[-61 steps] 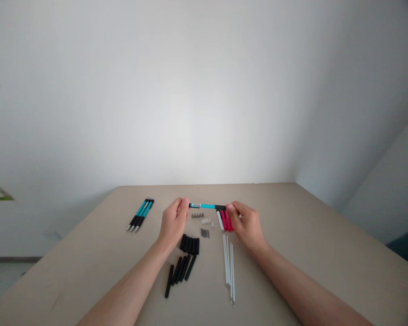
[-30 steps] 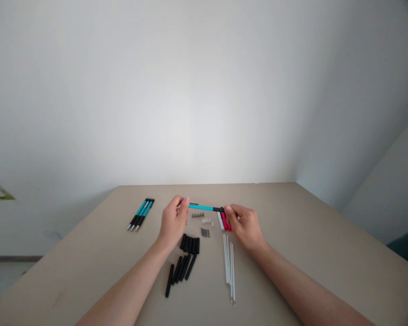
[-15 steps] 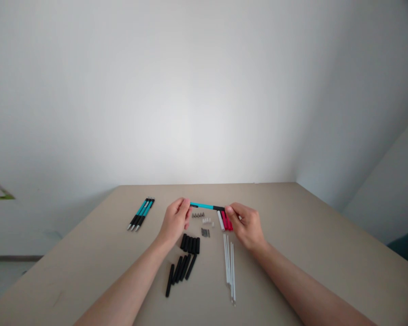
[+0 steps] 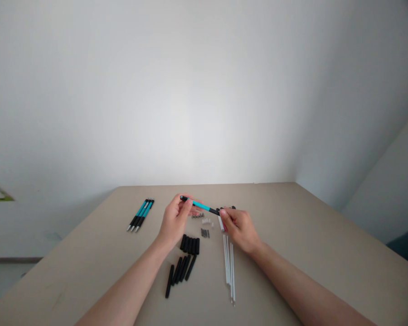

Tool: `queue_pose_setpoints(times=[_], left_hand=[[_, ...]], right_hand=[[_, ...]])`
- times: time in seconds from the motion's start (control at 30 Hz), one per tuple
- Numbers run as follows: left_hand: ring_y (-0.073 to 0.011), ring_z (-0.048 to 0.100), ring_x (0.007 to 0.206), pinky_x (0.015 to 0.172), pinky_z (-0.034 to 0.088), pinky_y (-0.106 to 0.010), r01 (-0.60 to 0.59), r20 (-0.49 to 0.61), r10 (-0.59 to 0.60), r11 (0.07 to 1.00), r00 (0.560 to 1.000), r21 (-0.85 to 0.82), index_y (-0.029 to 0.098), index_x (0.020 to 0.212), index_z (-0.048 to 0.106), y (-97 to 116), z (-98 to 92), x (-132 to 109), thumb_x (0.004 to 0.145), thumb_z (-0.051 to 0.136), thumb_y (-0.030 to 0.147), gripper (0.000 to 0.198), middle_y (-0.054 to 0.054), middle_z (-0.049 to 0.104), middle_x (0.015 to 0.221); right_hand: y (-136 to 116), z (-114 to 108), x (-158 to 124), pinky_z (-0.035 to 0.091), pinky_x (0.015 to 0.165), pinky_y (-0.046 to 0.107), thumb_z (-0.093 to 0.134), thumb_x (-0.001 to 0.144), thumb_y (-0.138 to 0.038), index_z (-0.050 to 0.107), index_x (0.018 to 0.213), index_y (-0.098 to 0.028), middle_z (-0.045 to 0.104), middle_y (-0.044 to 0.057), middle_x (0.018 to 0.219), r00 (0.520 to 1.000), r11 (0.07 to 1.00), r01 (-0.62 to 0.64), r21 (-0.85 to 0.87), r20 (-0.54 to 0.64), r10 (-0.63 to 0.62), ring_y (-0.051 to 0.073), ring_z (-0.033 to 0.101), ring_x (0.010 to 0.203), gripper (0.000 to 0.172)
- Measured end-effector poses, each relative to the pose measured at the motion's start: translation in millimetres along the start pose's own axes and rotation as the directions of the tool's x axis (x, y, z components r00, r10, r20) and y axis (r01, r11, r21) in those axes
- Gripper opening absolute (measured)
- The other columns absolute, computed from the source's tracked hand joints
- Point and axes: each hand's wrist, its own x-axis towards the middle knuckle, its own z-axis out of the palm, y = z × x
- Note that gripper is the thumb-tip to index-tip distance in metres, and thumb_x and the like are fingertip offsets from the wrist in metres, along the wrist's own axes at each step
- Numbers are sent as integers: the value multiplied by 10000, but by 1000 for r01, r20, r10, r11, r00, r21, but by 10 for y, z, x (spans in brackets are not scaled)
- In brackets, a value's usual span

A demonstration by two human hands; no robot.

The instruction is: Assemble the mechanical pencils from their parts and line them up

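Between my two hands, above the table, is a turquoise and black pen [image 4: 201,206], slanting down to the right. My left hand [image 4: 175,218] has its thumb against the pen near the black clip end, with the fingers behind it. The thumb and fingers of my right hand [image 4: 240,227] pinch the black grip section; the tip there is hidden. Beneath the pen lie small metal tips [image 4: 197,216], clear plastic pieces [image 4: 206,221] and springs [image 4: 205,233]. A white barrel [image 4: 221,223] and red barrels are partly covered by my right hand.
Three finished-looking pens [image 4: 141,215] lie side by side at the left. Short black grips [image 4: 190,244] and longer black tubes [image 4: 181,269] lie in front, with white ink refills [image 4: 229,267] to their right. A wall [image 4: 204,90] rises behind the table [image 4: 95,262].
The pen has tilted, its right end lower, and its black clip end now shows at my left hand. My left fingers have loosened and spread behind it. My right hand has shifted slightly left.
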Motion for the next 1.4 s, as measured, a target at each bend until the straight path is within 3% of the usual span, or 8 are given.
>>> queue_pose_setpoints(times=[0.27, 0.47, 0.67, 0.87, 0.97, 1.07, 1.17, 1.4], left_hand=[[-203, 696, 708, 680, 561, -343, 83, 41, -82, 996, 996, -23, 153, 882, 483, -8, 28, -24, 803, 619, 409, 300, -97, 720, 850], [-193, 688, 738, 727, 561, -351, 59, 72, -60, 998, 996, 15, 139, 866, 516, -30, 55, -52, 791, 649, 354, 263, -95, 721, 839], [-183, 674, 719, 708, 561, -350, 47, 87, -38, 994, 995, -94, 134, 873, 514, -34, 73, -79, 819, 616, 356, 250, -60, 691, 756], [-157, 645, 564, 592, 555, -323, 97, 93, -90, 992, 992, -81, 174, 1134, 414, 45, 97, -106, 821, 608, 362, 413, -10, 666, 677], [-157, 644, 549, 577, 552, -318, 108, 101, -103, 993, 990, -41, 195, 1132, 380, 65, 111, -112, 815, 606, 382, 432, -11, 676, 687], [-140, 621, 507, 518, 531, -270, 117, 119, -119, 993, 986, 17, 184, 1114, 393, 64, 128, -113, 813, 594, 413, 428, -11, 673, 668], [-109, 570, 442, 416, 460, -200, 132, 116, -142, 987, 983, 93, 178, 1150, 421, 56, 138, -113, 812, 582, 439, 456, -19, 682, 677], [-84, 540, 427, 400, 416, -173, 142, 158, -165, 979, 973, 146, 179, 1250, 437, 70, 112, -122, 806, 592, 435, 536, -47, 703, 747]], right_hand=[[-107, -4, 3, 363, 601, 229, 505, 895, -349, 613, 870, -175, 596, 13, 688, 988, 990, 133, -56, 91, -128, 132, 513, 614, 207], [-117, -9, 7, 365, 620, 239, 402, 949, -314, 579, 670, -169, 589, 16, 605, 973, 983, 183, -23, 145, -178, 132, 533, 601, 362], [-122, -12, -26, 393, 621, 233, 328, 973, -349, 584, 571, -163, 609, 22, 559, 970, 984, 157, 79, 176, -169, 118, 555, 568, 512], [-96, -18, -24, 420, 654, 239, 353, 963, -325, 648, 725, -160, 625, 15, 550, 972, 982, 164, 98, 151, -178, 124, 580, 570, 413], [-106, -23, -23, 421, 621, 236, 405, 940, -319, 651, 873, -157, 636, 17, 603, 980, 984, 132, 118, 135, -147, 124, 574, 571, 302], [-170, 4, -56, 409, 561, 226, 472, 905, -322, 574, 1106, -152, 614, -9, 597, 986, 976, 38, 213, 149, -71, 113, 531, 527, 282], [-279, 76, -129, 370, 510, 211, 547, 859, -308, 371, 1336, -171, 579, -43, 625, 984, 937, -52, 347, 178, -11, 95, 463, 509, 526], [-374, 208, -235, 349, 531, 214, 592, 826, -230, 97, 1459, -219, 495, -79, 613, 968, 842, -178, 509, 243, 58, 93, 433, 541, 804]])
